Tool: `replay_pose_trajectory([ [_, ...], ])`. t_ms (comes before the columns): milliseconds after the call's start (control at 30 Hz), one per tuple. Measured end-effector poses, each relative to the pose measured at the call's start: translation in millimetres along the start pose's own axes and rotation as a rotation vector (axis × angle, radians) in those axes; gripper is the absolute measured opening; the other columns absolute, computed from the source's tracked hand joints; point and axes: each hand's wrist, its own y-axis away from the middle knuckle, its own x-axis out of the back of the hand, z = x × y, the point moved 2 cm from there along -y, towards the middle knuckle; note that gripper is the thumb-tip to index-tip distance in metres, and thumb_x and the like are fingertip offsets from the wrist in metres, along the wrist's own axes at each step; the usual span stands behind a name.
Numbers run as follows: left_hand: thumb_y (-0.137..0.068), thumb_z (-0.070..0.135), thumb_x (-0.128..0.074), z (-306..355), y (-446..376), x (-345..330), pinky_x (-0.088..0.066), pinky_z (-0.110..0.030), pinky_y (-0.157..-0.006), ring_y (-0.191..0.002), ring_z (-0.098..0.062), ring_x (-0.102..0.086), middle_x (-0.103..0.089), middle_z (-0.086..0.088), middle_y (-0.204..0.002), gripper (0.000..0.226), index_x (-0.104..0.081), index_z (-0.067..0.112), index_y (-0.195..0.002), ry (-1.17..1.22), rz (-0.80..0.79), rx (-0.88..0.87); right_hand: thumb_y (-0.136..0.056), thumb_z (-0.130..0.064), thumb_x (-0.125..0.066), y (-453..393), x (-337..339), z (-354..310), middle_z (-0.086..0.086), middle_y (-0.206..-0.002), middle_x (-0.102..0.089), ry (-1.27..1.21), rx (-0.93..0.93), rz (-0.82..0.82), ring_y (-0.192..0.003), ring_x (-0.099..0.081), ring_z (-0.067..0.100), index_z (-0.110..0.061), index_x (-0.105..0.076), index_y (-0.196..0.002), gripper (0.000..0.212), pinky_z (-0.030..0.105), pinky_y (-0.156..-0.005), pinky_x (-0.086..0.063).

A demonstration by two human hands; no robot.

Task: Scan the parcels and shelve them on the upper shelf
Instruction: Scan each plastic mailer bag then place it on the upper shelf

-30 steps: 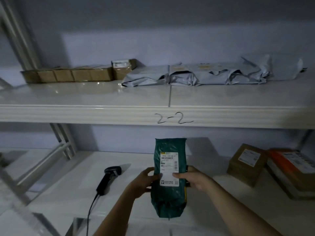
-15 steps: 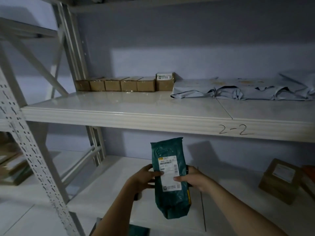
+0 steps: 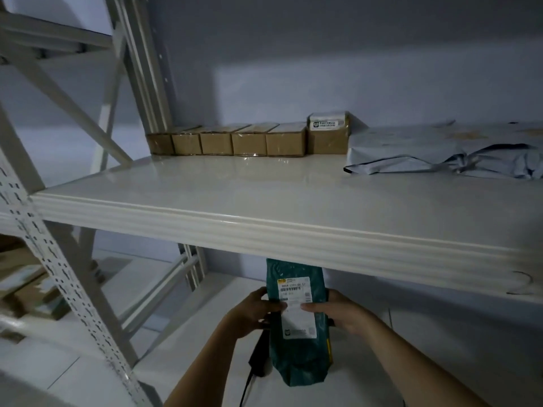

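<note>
I hold a green plastic parcel (image 3: 299,353) upright in front of me, its white label facing me and its top just under the lip of the upper shelf (image 3: 264,230). My left hand (image 3: 249,314) grips its left edge and my right hand (image 3: 342,314) grips its right edge, thumbs on the label. Behind the parcel and my left hand, a black scanner (image 3: 258,359) lies on the lower shelf (image 3: 182,342), partly hidden.
At the back of the upper shelf stands a row of several small cardboard boxes (image 3: 249,142), with grey mailer bags (image 3: 440,154) lying to their right. A perforated steel upright (image 3: 58,274) and diagonal braces stand at the left. More boxes (image 3: 20,289) sit beyond it.
My view has swung left and moved closer to the shelf. The parcel stays upright in both hands and now reaches the upper shelf's lip.
</note>
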Motion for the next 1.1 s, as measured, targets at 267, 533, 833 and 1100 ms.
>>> replay_pose_trajectory([
  [267, -0.084, 0.015, -0.076, 4.5, -19.6, 43.4, -0.055, -0.049, -0.094, -0.112, -0.029, -0.065, -0.064, -0.009, -0.125, 0.066, -0.041, 0.025, -0.139, -0.102, -0.077, 0.021, -0.086, -0.013, -0.079, -33.3, -20.9, -0.9, 0.0, -0.121, -0.074, -0.039, -0.033, -0.026, -0.109, -0.072, 0.017, -0.018, -0.07, -0.124, 0.04, 0.031, -0.094, -0.057],
  [533, -0.089, 0.02, -0.071, -7.2, -30.5, 59.3, -0.059, -0.037, -0.078, -0.104, -0.027, -0.066, -0.066, -0.006, -0.118, 0.059, -0.038, 0.027, -0.137, -0.072, -0.126, 0.021, -0.089, -0.019, -0.077, -30.6, -43.9, 0.5, 0.003, -0.113, -0.077, -0.15, -0.046, 0.133, -0.103, -0.074, 0.019, -0.017, -0.07, -0.122, 0.033, 0.031, -0.085, -0.06],
  [833, -0.094, 0.017, -0.06, -66.2, -58.5, 81.1, -0.053, -0.035, -0.068, -0.065, -0.021, -0.06, -0.066, -0.011, -0.089, 0.028, -0.055, 0.009, -0.121, -0.229, -0.034, 0.184, -0.072, -0.03, -0.088, -24.3, -40.5, 40.7, 0.009, -0.11, -0.077, -0.221, -0.1, 0.472, -0.099, -0.074, 0.032, -0.016, -0.069, -0.122, 0.056, 0.051, -0.094, -0.058],
  [1100, -0.09, 0.027, -0.066, -104.8, -80.7, 55.2, -0.057, -0.039, -0.082, -0.099, -0.031, -0.064, -0.062, -0.019, -0.12, 0.046, -0.047, 0.005, -0.125, -0.564, -0.13, 0.316, -0.085, -0.017, -0.08, -9.5, -19.2, 66.1, 0.018, -0.109, -0.075, -0.392, -0.113, 0.732, -0.095, -0.073, 0.035, -0.007, -0.067, -0.122, 0.04, 0.046, -0.086, -0.061],
])
